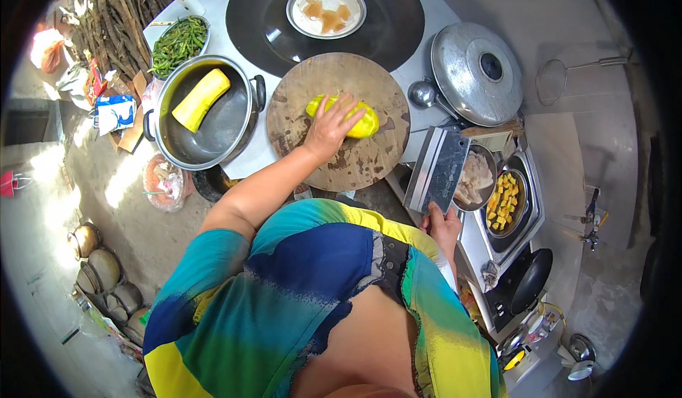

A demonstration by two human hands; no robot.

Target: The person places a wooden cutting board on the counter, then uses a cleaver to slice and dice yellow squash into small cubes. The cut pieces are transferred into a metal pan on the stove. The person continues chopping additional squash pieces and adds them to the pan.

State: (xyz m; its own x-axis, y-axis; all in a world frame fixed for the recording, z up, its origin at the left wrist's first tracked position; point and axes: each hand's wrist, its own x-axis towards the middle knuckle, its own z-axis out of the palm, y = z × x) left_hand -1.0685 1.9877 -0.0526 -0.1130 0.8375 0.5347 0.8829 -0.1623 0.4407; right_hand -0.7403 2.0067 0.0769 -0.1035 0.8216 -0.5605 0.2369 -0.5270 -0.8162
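Observation:
My left hand [329,129] rests over a peeled yellow squash piece [367,123], fingers spread across its top. The piece lies on a round wooden chopping board [341,166] with dark worn patches. In my right hand [443,224] is a cleaver [438,171], its broad blade raised to the right of the board, apart from the squash. The hand hides most of its handle. A second peeled squash piece [201,100] lies inside a two-handled metal pot [213,145] left of the board.
Behind the board, a metal dish [326,29] with pale contents sits on a dark round surface [250,20]. Green peppers [181,41] fill a bowl at back left. To the right are a ladle [423,94], a pot lid [463,78], a bowl of meat [474,177] and diced squash [502,201].

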